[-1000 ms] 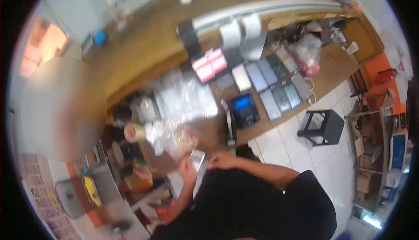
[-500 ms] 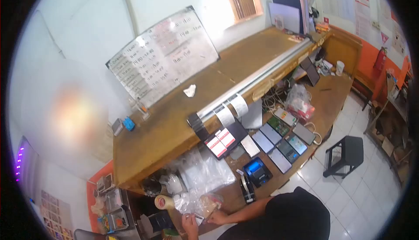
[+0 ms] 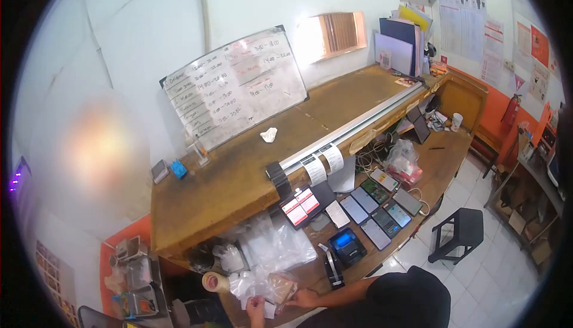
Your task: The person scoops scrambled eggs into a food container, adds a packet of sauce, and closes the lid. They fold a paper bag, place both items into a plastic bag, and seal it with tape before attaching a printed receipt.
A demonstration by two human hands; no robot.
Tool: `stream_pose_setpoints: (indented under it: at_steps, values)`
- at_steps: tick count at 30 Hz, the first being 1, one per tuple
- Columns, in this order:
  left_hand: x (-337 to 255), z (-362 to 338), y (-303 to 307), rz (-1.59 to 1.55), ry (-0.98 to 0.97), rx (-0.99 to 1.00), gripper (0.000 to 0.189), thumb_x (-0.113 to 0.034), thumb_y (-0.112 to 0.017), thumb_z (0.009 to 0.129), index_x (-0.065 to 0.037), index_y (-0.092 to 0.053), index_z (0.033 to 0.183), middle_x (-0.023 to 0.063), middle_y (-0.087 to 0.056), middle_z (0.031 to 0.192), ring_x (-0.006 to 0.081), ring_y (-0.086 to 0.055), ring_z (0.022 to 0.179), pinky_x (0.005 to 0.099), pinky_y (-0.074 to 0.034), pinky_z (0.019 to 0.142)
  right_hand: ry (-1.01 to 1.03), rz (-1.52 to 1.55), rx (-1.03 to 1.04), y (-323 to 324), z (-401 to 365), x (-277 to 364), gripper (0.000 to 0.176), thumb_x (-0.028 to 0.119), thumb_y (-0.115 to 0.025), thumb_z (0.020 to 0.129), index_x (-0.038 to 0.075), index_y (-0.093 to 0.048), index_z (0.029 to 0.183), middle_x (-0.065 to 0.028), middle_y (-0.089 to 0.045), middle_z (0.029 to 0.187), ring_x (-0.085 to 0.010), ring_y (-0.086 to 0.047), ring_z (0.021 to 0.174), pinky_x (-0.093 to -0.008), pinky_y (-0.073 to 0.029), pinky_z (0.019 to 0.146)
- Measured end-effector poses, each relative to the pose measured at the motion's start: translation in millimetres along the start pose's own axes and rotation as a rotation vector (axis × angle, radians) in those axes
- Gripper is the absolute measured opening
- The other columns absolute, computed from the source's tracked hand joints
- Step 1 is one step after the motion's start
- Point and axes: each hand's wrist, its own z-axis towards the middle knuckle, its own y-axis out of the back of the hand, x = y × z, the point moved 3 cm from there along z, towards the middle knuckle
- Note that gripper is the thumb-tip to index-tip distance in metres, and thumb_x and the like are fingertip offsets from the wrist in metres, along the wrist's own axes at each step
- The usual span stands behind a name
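Note:
At the bottom of the head view, my left hand [image 3: 255, 309] has its fingers pinched on the edge of a small white paper [image 3: 268, 309]. My right hand [image 3: 306, 297] is closed at the side of a plastic-wrapped brown package [image 3: 282, 287]; how firmly it grips is hard to make out. Clear plastic [image 3: 248, 282] lies just behind the paper. A roll of tape [image 3: 215, 282] stands to the left, and a black stapler-like tool [image 3: 332, 268] rests to the right of the package.
Behind the hands lie clear plastic bags [image 3: 277, 241]. A blue-lit printer [image 3: 347, 246], several phones [image 3: 376, 233] and a tablet [image 3: 301, 206] are on the desk, under a raised wooden counter [image 3: 239, 191]. A black stool [image 3: 458, 232] stands right.
The view has shifted, so the counter and whiteboard appear lower. The wrapped package shows more clearly beside my right hand, and the white paper is more visible at my left hand.

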Motion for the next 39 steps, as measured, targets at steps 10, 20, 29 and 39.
stream_pose_setpoints:
  at_steps: [10,20,29,39]
  values:
    - [24.4,-42.0,9.5,0.216,-0.022,0.756,0.048,-0.03,-0.064,0.092,-0.011,-0.052,0.135,0.0128,-0.042,0.137,0.0255,-0.041,0.126,0.041,-0.039,0.102,0.086,0.727,0.138,19.0,-30.8,-15.3,0.053,0.034,-0.077,0.083,0.001,-0.047,0.111,-0.0101,-0.059,0.1,-0.0198,-0.062,0.087,-0.0323,-0.052,0.071]
    - [58.1,-94.6,-42.9,-0.188,0.18,0.382,0.035,-0.008,-0.066,0.088,-0.001,-0.056,0.121,0.0066,-0.066,0.104,0.0165,-0.061,0.095,0.0313,-0.049,0.085,0.333,0.296,0.282,15.8,-28.0,-65.7,0.035,0.021,-0.076,0.08,0.009,-0.053,0.103,-0.0075,-0.051,0.103,-0.0201,-0.048,0.102,-0.0331,-0.043,0.086]
    - [-62.5,-116.6,-79.2,-0.065,0.13,0.063,0.022,-0.01,-0.067,0.09,0.002,-0.062,0.107,0.0066,-0.066,0.098,0.0136,-0.061,0.087,0.0298,-0.05,0.079,0.45,0.453,-0.027,116.8,-44.7,2.9,0.019,0.013,-0.069,0.085,0.009,-0.061,0.101,-0.0105,-0.045,0.121,-0.0257,-0.041,0.123,-0.0374,-0.037,0.104]
    - [-340.0,-6.2,-128.4,-0.22,-0.539,-0.148,0.032,-0.005,-0.057,0.094,0.004,-0.054,0.125,0.0066,-0.059,0.11,0.0135,-0.057,0.098,0.0258,-0.046,0.084,0.67,0.62,-0.368,310.4,-17.8,194.1,0.042,0.0,-0.062,0.086,0.006,-0.055,0.127,-0.0151,-0.035,0.15,-0.0255,-0.038,0.136,-0.0373,-0.035,0.109]
